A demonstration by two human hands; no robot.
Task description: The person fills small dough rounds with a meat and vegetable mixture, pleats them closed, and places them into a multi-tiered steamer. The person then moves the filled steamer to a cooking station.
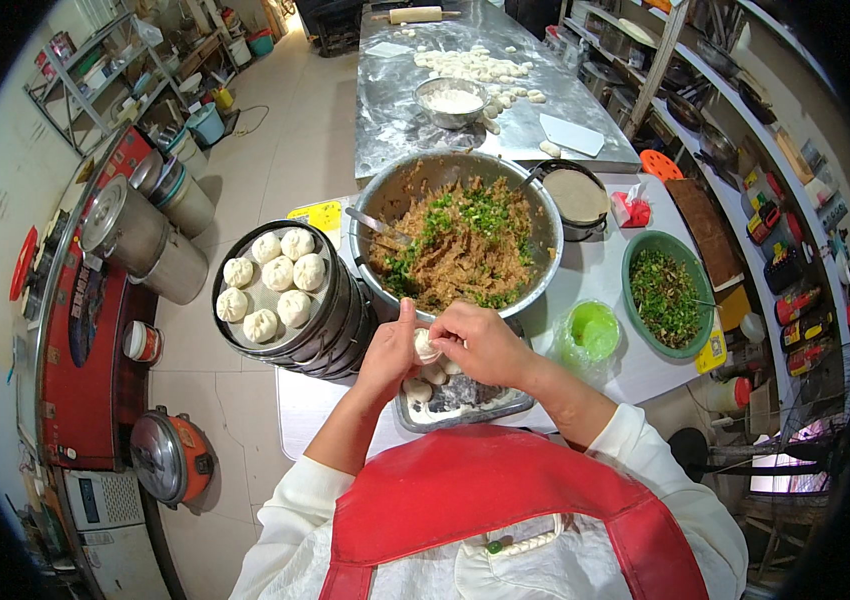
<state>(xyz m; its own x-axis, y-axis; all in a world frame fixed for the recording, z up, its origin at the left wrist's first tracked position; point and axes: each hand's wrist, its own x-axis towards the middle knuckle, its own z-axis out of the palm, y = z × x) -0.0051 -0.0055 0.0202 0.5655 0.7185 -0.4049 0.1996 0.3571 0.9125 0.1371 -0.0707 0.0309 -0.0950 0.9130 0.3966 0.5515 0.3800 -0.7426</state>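
A white dough bun with gathered pleats is held between my two hands. My left hand cups it from the left, thumb pointing up. The fingertips of my right hand pinch its top edge. Below them a metal tray holds white flour and several pieces of dough. Just beyond my hands stands a large steel bowl of brown filling with chopped green onion and a metal spoon. To the left, pleated buns sit spaced out in the top tier of a stacked steamer.
Right of the big bowl are a green plastic cup in a clear bag, a green basin of chopped greens, a round dark pot and a red tissue pack. A steel worktable beyond bears a flour bowl, dough pieces and a rolling pin.
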